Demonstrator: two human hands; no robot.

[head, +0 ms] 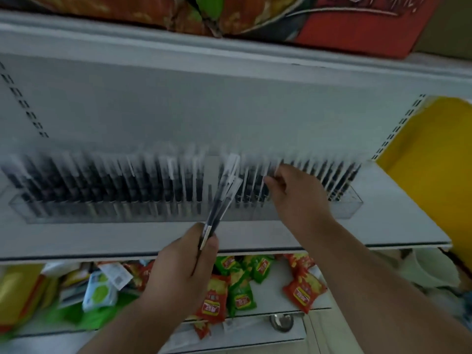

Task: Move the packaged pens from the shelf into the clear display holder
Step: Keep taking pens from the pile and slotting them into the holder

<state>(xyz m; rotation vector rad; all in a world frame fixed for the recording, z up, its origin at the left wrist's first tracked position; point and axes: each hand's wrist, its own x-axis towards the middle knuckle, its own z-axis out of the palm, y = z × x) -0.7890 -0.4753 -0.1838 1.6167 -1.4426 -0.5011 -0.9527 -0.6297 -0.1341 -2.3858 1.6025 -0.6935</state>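
The packaged pens (143,185) across the middle of the frame are black in clear wrappers with white tops, and they stand in a clear display holder (350,208) on a white shelf (396,226). The back panel (178,106) is pale grey-white. At the right edge sits a bright yellow block (434,159). Along the bottom lie red and green snack packets (240,295) (their print is blurred), and at the top, orange, green and red bags (357,19).

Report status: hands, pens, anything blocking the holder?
Left hand grips a small bunch of packaged pens, tips toward the gap in the row. Right hand pinches pens standing in the clear display holder. Nothing seen blocking; frame blurred.
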